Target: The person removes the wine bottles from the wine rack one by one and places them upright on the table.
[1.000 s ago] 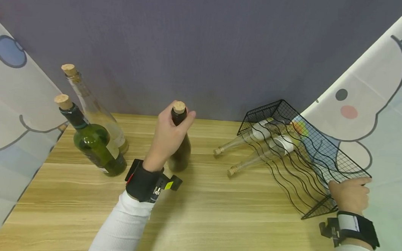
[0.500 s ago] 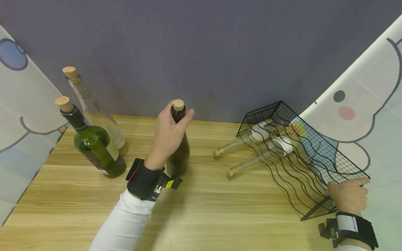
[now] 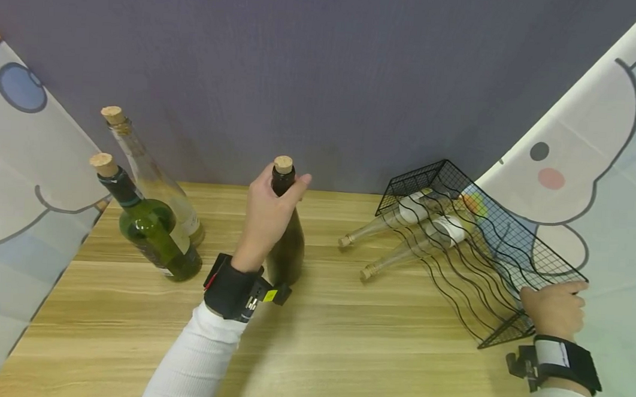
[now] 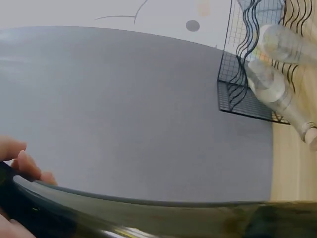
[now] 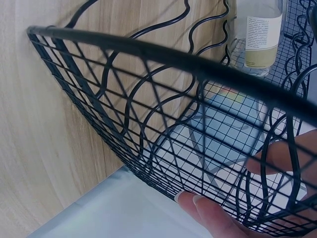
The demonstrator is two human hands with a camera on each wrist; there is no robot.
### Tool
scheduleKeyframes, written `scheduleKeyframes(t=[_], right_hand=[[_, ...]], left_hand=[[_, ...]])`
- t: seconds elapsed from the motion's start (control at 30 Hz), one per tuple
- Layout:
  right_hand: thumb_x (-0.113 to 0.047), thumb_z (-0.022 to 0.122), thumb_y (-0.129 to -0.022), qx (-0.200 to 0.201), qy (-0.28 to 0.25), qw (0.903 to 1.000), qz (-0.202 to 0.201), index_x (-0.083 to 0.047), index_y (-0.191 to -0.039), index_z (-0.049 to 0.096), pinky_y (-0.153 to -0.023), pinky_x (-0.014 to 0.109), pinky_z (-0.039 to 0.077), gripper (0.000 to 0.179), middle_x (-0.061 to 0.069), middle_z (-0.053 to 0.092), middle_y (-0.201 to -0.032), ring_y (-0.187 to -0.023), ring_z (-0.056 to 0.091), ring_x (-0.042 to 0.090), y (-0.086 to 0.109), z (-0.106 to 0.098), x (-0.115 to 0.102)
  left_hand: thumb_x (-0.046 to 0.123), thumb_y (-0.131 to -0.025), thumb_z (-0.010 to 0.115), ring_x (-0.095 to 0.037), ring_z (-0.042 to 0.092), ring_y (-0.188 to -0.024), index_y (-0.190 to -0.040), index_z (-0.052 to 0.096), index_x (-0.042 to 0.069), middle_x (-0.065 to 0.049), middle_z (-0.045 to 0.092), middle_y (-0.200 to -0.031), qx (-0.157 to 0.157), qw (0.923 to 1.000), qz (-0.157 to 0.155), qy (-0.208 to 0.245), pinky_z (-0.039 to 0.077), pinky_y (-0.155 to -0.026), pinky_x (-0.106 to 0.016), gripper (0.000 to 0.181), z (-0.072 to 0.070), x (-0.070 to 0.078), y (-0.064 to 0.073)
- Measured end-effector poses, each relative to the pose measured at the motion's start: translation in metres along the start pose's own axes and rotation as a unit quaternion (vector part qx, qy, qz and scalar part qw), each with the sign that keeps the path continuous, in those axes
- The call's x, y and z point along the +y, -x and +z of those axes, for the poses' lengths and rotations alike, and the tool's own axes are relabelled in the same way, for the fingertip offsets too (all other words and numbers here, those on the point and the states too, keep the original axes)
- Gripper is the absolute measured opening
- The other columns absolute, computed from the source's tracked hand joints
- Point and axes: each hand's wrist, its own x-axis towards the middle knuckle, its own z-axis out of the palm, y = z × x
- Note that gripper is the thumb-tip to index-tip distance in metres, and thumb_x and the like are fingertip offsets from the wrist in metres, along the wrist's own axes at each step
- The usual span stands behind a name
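My left hand [image 3: 267,214] grips a dark wine bottle [image 3: 288,251] by its neck, with the cork poking out above the thumb. The bottle is close to upright over the middle of the table. In the left wrist view its dark body [image 4: 163,218] runs along the bottom edge. My right hand [image 3: 554,308] holds the near right corner of a black wire bottle rack [image 3: 536,252], and the right wrist view shows its fingertips [image 5: 208,213] curled against the mesh. Two clear corked bottles, one farther back [image 3: 414,208] and one nearer [image 3: 448,230], lie in the rack with necks pointing left.
On the left stand a green corked bottle [image 3: 157,232] and, behind it, a tall clear corked bottle [image 3: 152,178]. A grey panel [image 3: 324,79] rises along the back edge of the wooden table [image 3: 353,350]. Cartoon-printed sheets [image 3: 569,140] hang at both sides.
The base of the dark bottle shows lower in the head view and its cork slightly higher, with the left hand keeping its grip. The rack and right hand stay in place.
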Motion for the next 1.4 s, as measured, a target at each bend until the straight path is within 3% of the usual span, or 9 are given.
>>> scheduleKeyframes(t=[0.27, 0.47, 0.77, 1.07, 1.4], right_hand=[[-0.024, 0.038, -0.092, -0.003, 0.004, 1.0000, -0.002, 0.026, -0.134, -0.025, -0.086, 0.074, 0.039, 0.090, 0.065, 0.017, -0.127, -0.105, 0.035, 0.073, -0.001, 0.001, 0.003], [-0.024, 0.038, -0.091, 0.002, 0.003, 1.0000, -0.002, 0.026, -0.134, -0.024, -0.084, 0.074, 0.039, 0.090, 0.065, 0.018, -0.127, -0.104, 0.036, 0.073, -0.002, 0.002, 0.003], [-0.025, 0.038, -0.093, 0.000, 0.004, 1.0000, -0.006, 0.027, -0.134, -0.024, -0.084, 0.074, 0.039, 0.090, 0.065, 0.018, -0.126, -0.103, 0.036, 0.073, 0.000, 0.000, -0.001], [-0.026, 0.038, -0.093, -0.007, 0.009, 0.9999, -0.005, 0.026, -0.133, -0.025, -0.084, 0.073, 0.040, 0.091, 0.065, 0.018, -0.126, -0.103, 0.037, 0.073, 0.000, 0.000, 0.001], [-0.025, 0.039, -0.093, 0.005, 0.001, 1.0000, -0.001, 0.026, -0.135, -0.023, -0.084, 0.074, 0.040, 0.090, 0.065, 0.019, -0.126, -0.104, 0.036, 0.073, 0.001, 0.000, 0.001]], left_hand=[[0.011, -0.088, 0.067, -0.020, 0.057, -0.068, -0.089, 0.055, -0.004, -0.013, 0.060, -0.077, -0.008, 0.9998, 0.015, 0.004, 0.043, -0.064, -0.032, 0.019, 0.006, -0.023, 0.000], [0.011, -0.088, 0.068, -0.024, 0.057, -0.063, -0.087, 0.057, -0.006, -0.022, 0.062, -0.074, 0.032, 0.9977, 0.059, -0.015, 0.044, -0.061, -0.033, 0.021, 0.011, -0.036, 0.000], [0.006, -0.085, 0.068, -0.029, 0.058, -0.060, -0.090, 0.056, -0.010, -0.024, 0.063, -0.072, 0.072, 0.9920, 0.088, -0.055, 0.047, -0.060, -0.038, 0.021, 0.012, -0.037, 0.000], [0.004, -0.086, 0.064, -0.030, 0.058, -0.059, -0.097, 0.052, -0.010, -0.025, 0.063, -0.072, 0.060, 0.9923, 0.090, -0.060, 0.047, -0.056, -0.040, 0.022, 0.006, -0.035, 0.001], [0.002, -0.086, 0.065, -0.028, 0.056, -0.056, -0.098, 0.053, -0.012, -0.025, 0.062, -0.068, 0.078, 0.9900, 0.097, -0.066, 0.045, -0.055, -0.039, 0.022, -0.003, -0.035, 0.003]])
